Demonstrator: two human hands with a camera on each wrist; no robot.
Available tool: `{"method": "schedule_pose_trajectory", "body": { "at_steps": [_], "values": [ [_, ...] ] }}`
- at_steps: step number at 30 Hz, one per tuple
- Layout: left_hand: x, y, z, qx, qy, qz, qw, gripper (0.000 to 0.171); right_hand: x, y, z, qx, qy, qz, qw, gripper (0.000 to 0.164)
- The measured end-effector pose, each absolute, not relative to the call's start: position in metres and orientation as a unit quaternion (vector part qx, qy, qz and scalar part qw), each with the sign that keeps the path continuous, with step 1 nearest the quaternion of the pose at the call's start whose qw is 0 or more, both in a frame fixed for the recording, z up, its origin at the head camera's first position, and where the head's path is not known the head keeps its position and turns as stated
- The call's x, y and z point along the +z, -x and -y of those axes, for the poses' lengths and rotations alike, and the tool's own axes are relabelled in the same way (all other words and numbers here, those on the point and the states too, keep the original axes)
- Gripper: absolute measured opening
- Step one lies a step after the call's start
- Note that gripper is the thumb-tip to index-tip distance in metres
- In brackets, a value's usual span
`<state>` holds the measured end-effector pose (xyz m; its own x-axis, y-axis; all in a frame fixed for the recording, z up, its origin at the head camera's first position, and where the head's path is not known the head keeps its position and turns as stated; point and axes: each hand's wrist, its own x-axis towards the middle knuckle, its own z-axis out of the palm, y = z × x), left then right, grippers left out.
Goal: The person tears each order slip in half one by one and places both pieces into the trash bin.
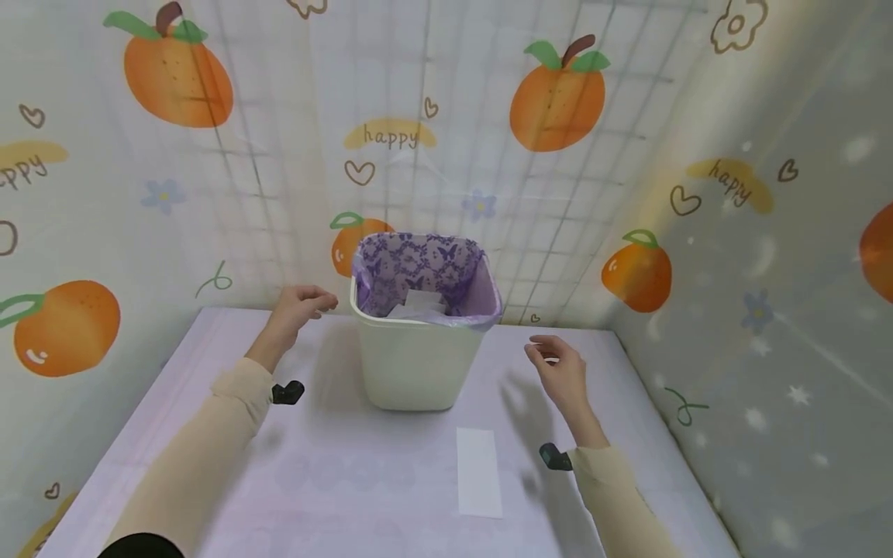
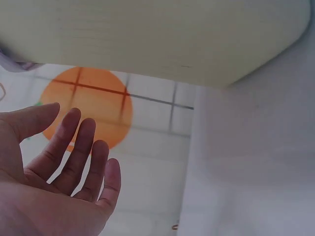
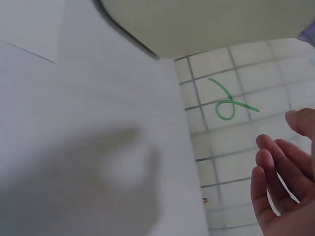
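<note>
A pale cream trash bin (image 1: 418, 368) stands upright on the table, its mouth lined with a purple floral bag (image 1: 418, 263) folded over the rim. Inside the bag lie some white paper pieces (image 1: 423, 302). To the left of the bin my left hand (image 1: 298, 310) hovers apart from it; the left wrist view shows its fingers (image 2: 83, 152) relaxed and holding nothing. My right hand (image 1: 561, 372) is in the air on the bin's right side, with loosely bent fingers (image 3: 278, 172) and nothing between them. A white paper strip (image 1: 478, 473) lies flat in front of the bin.
The lilac-white tabletop (image 1: 335, 496) ends at a back edge just behind the bin. Printed curtains (image 1: 279, 155) with orange fruit hang behind the table and along its sides. A wire grid shows through the back curtain.
</note>
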<state>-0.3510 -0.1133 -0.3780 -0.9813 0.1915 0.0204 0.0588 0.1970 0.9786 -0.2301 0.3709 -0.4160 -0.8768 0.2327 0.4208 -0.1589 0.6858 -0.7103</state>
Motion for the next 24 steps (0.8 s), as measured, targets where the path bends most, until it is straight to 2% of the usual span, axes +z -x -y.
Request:
{"method": "schedule_pose_trajectory", "body": {
  "at_steps": [6, 12, 18, 24],
  "values": [
    [-0.399, 0.342, 0.109, 0.618, -0.087, -0.78, 0.049, 0.034, -0.438, 0.221, -0.365, 0.407, 0.02, 0.888, 0.213, 0.025],
    [-0.427, 0.337, 0.109, 0.614, -0.068, -0.785, 0.049, 0.029, -0.457, 0.215, -0.358, 0.428, 0.028, 0.88, 0.202, 0.021],
    [-0.447, 0.331, 0.102, 0.596, -0.072, -0.799, 0.036, 0.025, -0.474, 0.209, -0.343, 0.443, 0.024, 0.876, 0.191, 0.02],
    [-0.47, 0.322, 0.093, 0.6, -0.058, -0.798, 0.014, 0.022, -0.493, 0.199, -0.336, 0.462, 0.015, 0.874, 0.153, 0.021]
  ]
}}
